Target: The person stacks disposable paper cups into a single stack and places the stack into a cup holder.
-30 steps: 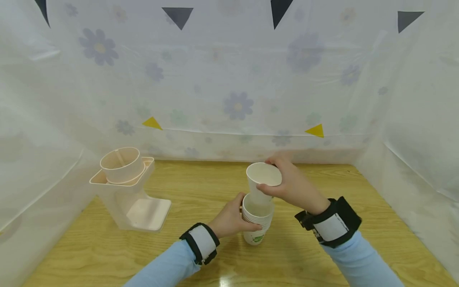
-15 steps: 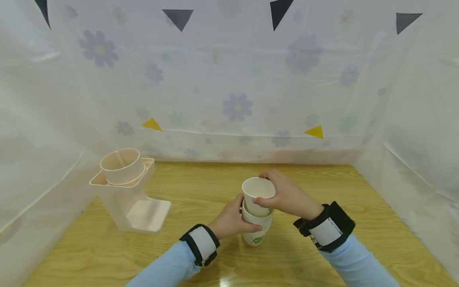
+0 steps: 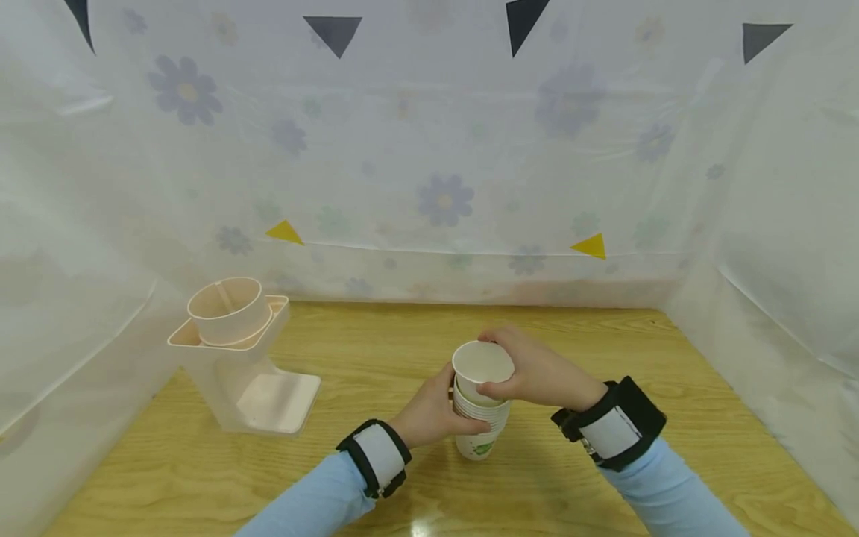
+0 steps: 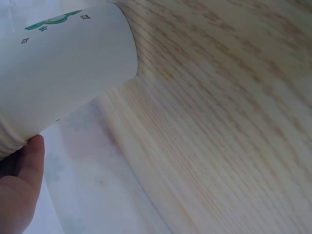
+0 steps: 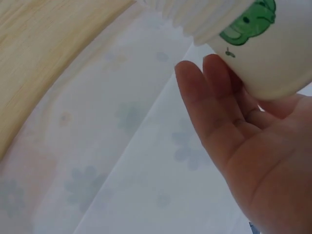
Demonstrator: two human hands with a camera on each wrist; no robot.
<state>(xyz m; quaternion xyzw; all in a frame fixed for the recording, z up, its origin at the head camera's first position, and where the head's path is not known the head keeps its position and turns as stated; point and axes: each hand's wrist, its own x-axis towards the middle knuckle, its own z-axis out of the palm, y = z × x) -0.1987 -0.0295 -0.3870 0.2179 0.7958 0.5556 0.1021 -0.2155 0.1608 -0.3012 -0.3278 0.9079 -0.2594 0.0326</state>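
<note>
In the head view a stack of nested white paper cups (image 3: 478,446) stands upright on the table, a green print low on its side. My left hand (image 3: 429,412) grips the stack just below its rims, with the thumb across the near side. My right hand (image 3: 537,369) holds the top paper cup (image 3: 479,365) by its rim, thumb in front and fingers behind. That cup's lower part sits inside the stack, its rim above the others. The right wrist view shows a green cartoon print on the top cup (image 5: 287,53), above the stacked rims (image 5: 185,19).
A cream plastic stand (image 3: 278,399) with a round open container (image 3: 231,313) on top is at the left of the wooden table (image 3: 376,335). White flower-printed sheeting (image 3: 376,164) closes off the back and both sides.
My right hand has moved down and slightly left, lowering the top paper cup into the stack. My left hand has stayed in place around the stack.
</note>
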